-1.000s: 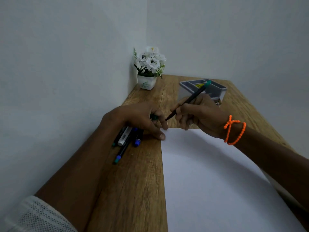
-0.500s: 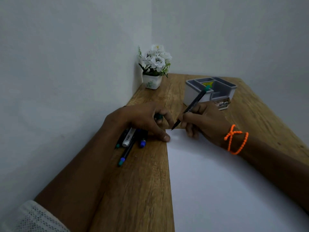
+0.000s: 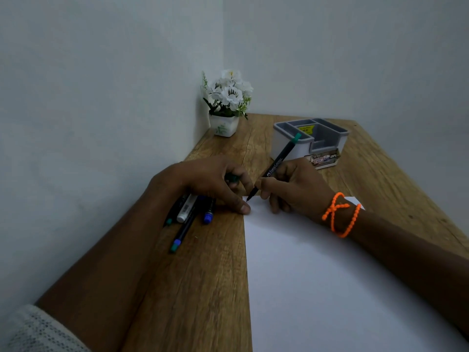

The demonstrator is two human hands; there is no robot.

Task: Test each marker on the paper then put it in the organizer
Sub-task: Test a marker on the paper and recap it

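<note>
marker (image 3: 277,166) tip lowered onto paper (image 3: 330,275) corner, right hand (image 3: 294,189) gripping

Your paper (image 3: 330,275) lies right of the markers (image 3: 187,217); behind it stands the organizer (image 3: 289,148), the plant (image 3: 228,105) to its left.

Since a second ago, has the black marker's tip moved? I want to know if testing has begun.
Yes. The black marker with the teal end in the right hand came down; its tip now meets the white paper sheet's far corner.
</note>
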